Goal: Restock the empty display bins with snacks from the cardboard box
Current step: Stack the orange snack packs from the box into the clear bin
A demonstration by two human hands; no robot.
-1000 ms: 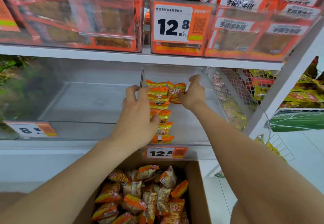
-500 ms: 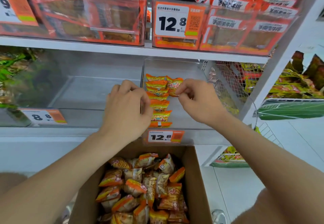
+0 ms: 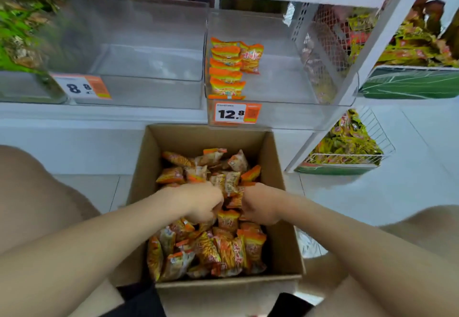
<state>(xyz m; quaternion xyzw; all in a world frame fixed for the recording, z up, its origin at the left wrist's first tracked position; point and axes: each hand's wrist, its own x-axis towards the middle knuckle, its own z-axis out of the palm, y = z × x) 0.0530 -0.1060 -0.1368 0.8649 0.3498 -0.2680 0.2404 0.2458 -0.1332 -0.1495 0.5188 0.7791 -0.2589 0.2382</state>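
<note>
- Brown cardboard box (image 3: 280,192): matt paperboard, walls smooth and dry-looking.
- Orange-and-yellow snack packets (image 3: 223,249) inside it: thin plastic film, glossy and crinkled.
- Clear rectangular plastic display bin (image 3: 285,43), right: hard, transparent, smooth, with faint reflections on its walls.
- Empty clear plastic bin (image 3: 149,31), left: same material, slightly hazy.
- White shelf board (image 3: 99,113): painted, apparently metal, smooth satin finish.
- White perforated upright panel (image 3: 299,26): sheet metal, punched with holes.
- White wire basket (image 3: 382,137): coated metal wire.
- Orange-and-white price tag (image 3: 234,113): printed card, smooth.
- Pale floor tiles (image 3: 372,192): smooth, lightly sheened.
</note>
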